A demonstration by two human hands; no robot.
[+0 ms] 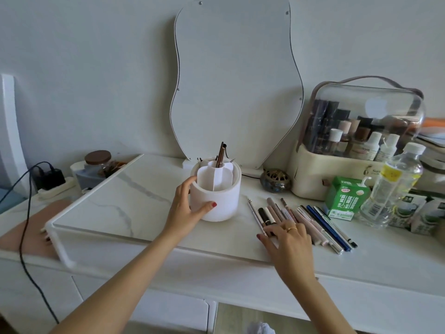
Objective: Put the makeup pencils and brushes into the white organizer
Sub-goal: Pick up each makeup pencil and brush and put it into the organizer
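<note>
The white organizer (221,196), a round tub with inner dividers, stands on the marble-pattern tray (115,201). A brown pencil (220,155) stands upright in its centre slot. My left hand (186,208) grips the organizer's left side, thumb across the front wall. To the right, several makeup pencils and brushes (310,222) lie side by side on the tabletop. My right hand (287,239) rests on the near ends of the leftmost pencils, fingers spread and touching them; nothing is lifted.
A wavy mirror (236,80) leans on the wall behind. A clear-lidded cosmetics case (356,145), a small bronze pot (275,180), a green carton (345,198) and a water bottle (395,186) crowd the right. A jar (98,162) and black cable (26,213) sit left.
</note>
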